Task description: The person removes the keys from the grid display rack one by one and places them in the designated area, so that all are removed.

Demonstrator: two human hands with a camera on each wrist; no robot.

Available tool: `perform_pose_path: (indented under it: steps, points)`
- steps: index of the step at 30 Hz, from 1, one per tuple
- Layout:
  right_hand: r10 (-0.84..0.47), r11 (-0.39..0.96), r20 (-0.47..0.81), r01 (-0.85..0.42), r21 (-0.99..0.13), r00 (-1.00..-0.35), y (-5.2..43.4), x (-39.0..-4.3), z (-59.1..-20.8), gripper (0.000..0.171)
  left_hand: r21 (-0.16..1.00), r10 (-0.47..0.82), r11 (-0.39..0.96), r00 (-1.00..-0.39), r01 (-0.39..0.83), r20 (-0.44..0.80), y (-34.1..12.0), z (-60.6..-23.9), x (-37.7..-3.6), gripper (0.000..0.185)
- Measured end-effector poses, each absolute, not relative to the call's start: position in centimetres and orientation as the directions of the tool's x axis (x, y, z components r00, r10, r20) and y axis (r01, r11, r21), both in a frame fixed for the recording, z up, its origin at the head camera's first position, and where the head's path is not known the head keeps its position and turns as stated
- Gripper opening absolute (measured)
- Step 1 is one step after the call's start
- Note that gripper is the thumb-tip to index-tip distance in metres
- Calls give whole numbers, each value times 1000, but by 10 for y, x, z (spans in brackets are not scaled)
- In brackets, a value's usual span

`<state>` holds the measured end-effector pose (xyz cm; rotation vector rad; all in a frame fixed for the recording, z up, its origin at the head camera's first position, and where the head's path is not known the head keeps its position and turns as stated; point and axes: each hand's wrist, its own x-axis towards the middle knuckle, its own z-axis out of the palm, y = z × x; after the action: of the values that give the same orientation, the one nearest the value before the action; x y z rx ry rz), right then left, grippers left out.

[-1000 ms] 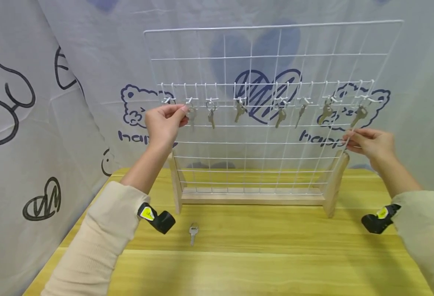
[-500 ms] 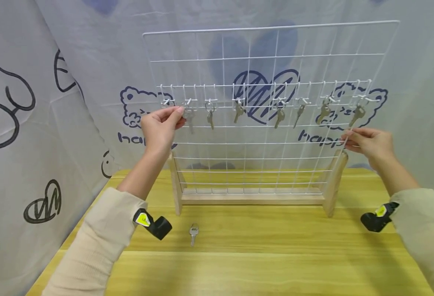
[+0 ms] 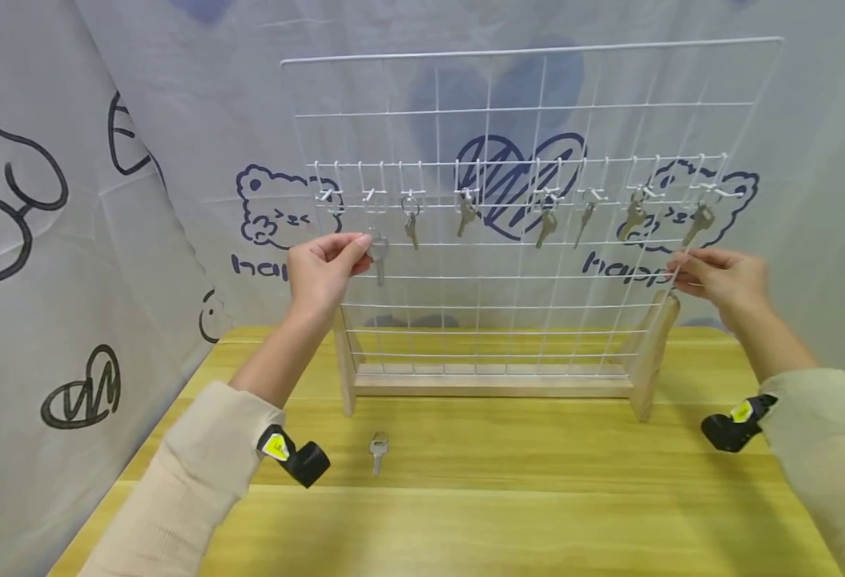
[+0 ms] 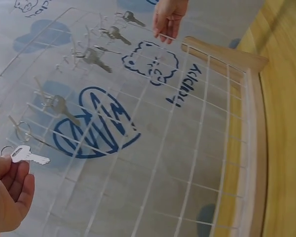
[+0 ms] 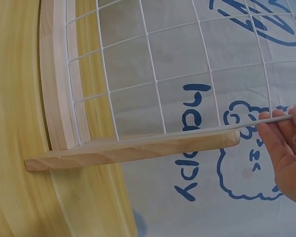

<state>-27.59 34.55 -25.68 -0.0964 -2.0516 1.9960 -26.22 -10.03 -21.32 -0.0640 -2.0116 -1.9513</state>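
Observation:
My left hand pinches a silver key by its ring end, below the second hook from the left. In the left wrist view this key points away from the fingertips. A white wire grid rack stands upright in a wooden base. My right hand holds the rack's right edge wire between thumb and fingers, just above the wooden side post. Several other keys, such as one key nearest my left hand, hang by rings from white hooks along the grid.
Another silver key lies on the yellow wooden table, in front of the rack's left post. The leftmost hook carries no key. A printed curtain hangs behind and to the left.
My left hand has lowered from the second hook, and the key it pinches has come down off that hook. My right hand keeps its place on the rack's edge.

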Motion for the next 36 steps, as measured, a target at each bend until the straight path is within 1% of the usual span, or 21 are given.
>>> perform_pose_path:
  steps: [5, 12, 16, 22, 26, 32, 36]
  points:
    - [239, 62, 161, -151, -987, -958, 346, -276, -258, 9, 974, -171, 73, -959, 215, 224, -99, -238, -258, 24]
    - [222, 6, 148, -151, -989, -964, 349, -276, -260, 4, 992, -154, 35, -981, 118, 122, -95, -282, -252, 22]
    - [210, -11, 148, -153, -988, -966, 350, -275, -260, 4, 997, -154, 40, -986, 65, 70, -95, -307, -248, 19]
    - [203, -37, 145, -155, -987, -968, 349, -275, -260, 3, 997, -133, 80, -991, 1, 11, -94, -343, -242, 18]
    - [200, -51, 138, -151, -987, -970, 350, -277, -260, 10, 995, -129, 94, -992, -26, -13, -91, -364, -238, 17]
    - [199, -74, 132, -149, -986, -971, 350, -278, -260, 11, 987, -146, 147, -988, -68, -46, -87, -389, -234, 18]
    - [197, -91, 127, -147, -985, -972, 350, -279, -260, 11, 973, -151, 211, -987, -90, -59, -87, -400, -229, 18]
